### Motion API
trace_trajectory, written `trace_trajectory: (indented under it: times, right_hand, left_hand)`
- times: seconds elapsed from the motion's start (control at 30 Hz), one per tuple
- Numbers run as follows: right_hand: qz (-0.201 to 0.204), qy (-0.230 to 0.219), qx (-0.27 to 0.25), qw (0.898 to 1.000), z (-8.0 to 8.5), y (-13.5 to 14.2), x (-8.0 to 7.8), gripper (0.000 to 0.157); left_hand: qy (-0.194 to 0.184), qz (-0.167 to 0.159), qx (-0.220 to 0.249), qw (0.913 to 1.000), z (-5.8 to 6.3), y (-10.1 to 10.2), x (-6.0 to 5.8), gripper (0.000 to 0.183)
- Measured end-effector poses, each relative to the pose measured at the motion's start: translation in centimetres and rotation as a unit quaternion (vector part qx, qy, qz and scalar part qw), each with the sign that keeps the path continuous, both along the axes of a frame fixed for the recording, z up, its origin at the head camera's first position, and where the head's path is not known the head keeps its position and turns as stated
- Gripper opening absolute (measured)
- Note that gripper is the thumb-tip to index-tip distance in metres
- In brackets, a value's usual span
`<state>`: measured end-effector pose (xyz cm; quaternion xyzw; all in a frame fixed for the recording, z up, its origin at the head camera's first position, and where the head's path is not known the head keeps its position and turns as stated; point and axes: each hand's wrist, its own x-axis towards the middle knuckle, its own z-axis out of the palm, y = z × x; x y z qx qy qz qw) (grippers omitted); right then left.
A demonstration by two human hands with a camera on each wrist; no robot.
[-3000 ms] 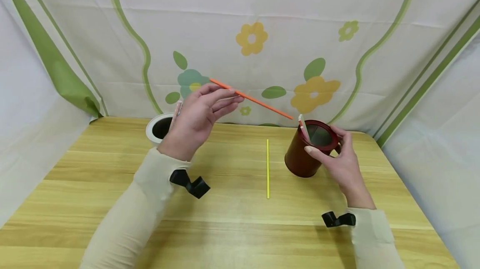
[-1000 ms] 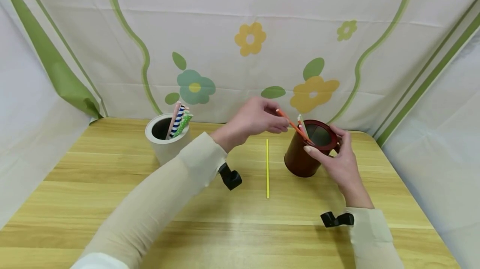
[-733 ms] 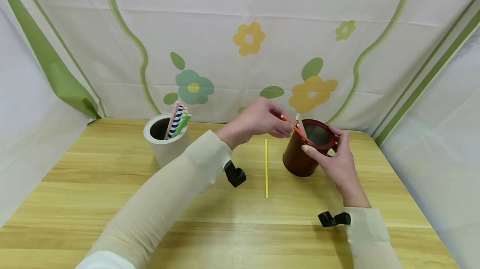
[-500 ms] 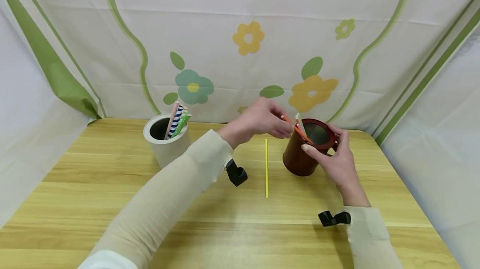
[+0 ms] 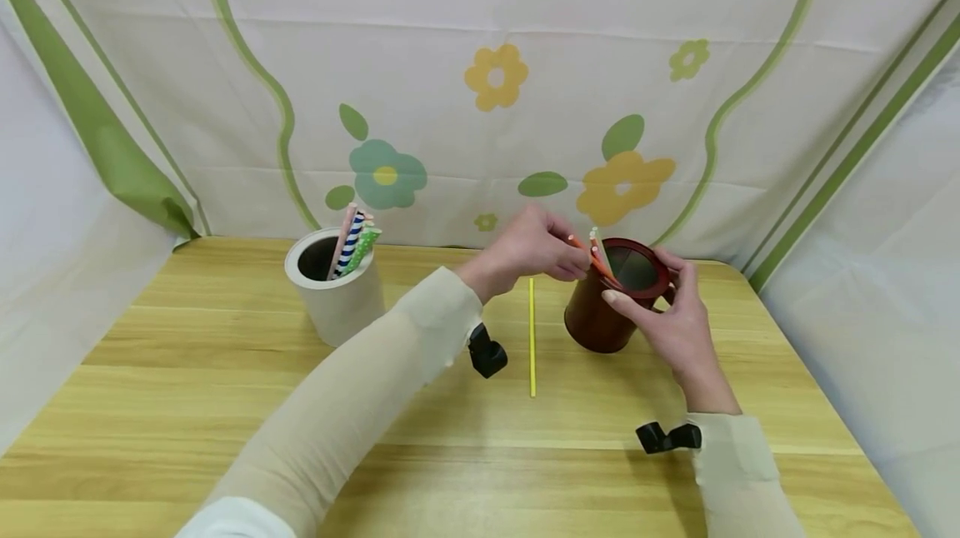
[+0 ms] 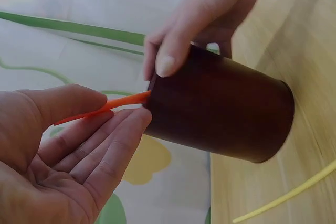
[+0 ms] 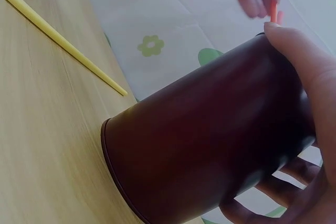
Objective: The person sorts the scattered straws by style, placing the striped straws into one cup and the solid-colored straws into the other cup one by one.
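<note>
My left hand (image 5: 536,246) pinches an orange straw (image 6: 126,100) between thumb and fingers, with the straw's lower end inside the rim of a dark red mug (image 5: 600,317). The straw leans toward the left over that rim. Several other thin straws (image 5: 595,236) poke out of the mug at its left side. Around the mug's upper right, near its handle, my right hand (image 5: 678,321) grips with the thumb at the front rim. Seen from the right wrist, the mug (image 7: 210,135) is tilted, and the orange straw's tip (image 7: 273,12) shows beside my thumb.
A yellow straw (image 5: 532,338) lies on the wooden table (image 5: 450,471) left of the mug. At the back left stands a white pot (image 5: 341,313) with pink, navy-striped and green-dotted straws (image 5: 352,246). A flowered cloth (image 5: 420,88) hangs behind.
My left hand has moved right from near the white pot, bringing the orange straw from the air down into the mug. The straw now sits lower and steeper. My right hand stays on the mug.
</note>
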<state>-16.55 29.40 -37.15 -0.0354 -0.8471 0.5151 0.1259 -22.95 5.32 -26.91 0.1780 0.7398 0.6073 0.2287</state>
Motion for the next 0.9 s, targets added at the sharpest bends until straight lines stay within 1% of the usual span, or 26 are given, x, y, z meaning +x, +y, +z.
trace_trajectory:
  times: [0.17, 0.4, 0.57, 0.7, 0.9]
  right_hand:
    - [0.001, 0.000, -0.001, 1.000, 0.1, -0.2, 0.0, 0.097]
    - [0.000, -0.005, 0.013, 1.000, -0.2, -0.4, 0.0, 0.095]
    - [0.002, -0.002, 0.014, 1.000, -0.1, -0.3, 0.0, 0.094]
    - [0.002, -0.003, 0.013, 1.000, -0.1, -0.2, 0.1, 0.094]
    - [-0.002, 0.000, 0.012, 1.000, -0.3, -0.1, 0.0, 0.093]
  left_hand:
    - [0.005, 0.015, -0.006, 0.9999, -0.5, 0.4, -0.1, 0.010]
    - [-0.012, 0.032, -0.005, 0.9994, -1.1, 1.1, -0.1, 0.013]
    - [0.000, 0.049, -0.011, 0.9987, -1.5, 1.6, -0.1, 0.011]
    - [0.007, 0.055, -0.017, 0.9983, -1.8, 1.9, 0.0, 0.009]
    - [0.001, 0.058, -0.014, 0.9982, -2.0, 2.2, 0.0, 0.010]
